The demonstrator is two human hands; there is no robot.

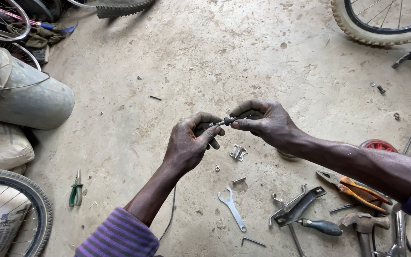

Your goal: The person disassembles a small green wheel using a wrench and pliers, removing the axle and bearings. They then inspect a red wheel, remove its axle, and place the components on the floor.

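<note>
Both my hands meet over a concrete floor, holding a small dark metal bolt-like part [225, 122] between them. My left hand [191, 143] pinches its left end with curled fingers. My right hand [262, 121] grips its right end between thumb and fingers. Just below the hands a small metal bracket [238, 152] lies on the floor, with a nut [217, 168] and a short bolt [238, 180] nearby.
A flat spanner [231, 208], orange-handled pliers [353, 189], a hammer [363, 223], a screwdriver [320, 226] and a black bracket [300, 207] lie at lower right. Green pliers [76, 189] lie left. A metal bucket [24, 95] lies on its side; bicycle wheels [381, 24] [10, 209] flank the area.
</note>
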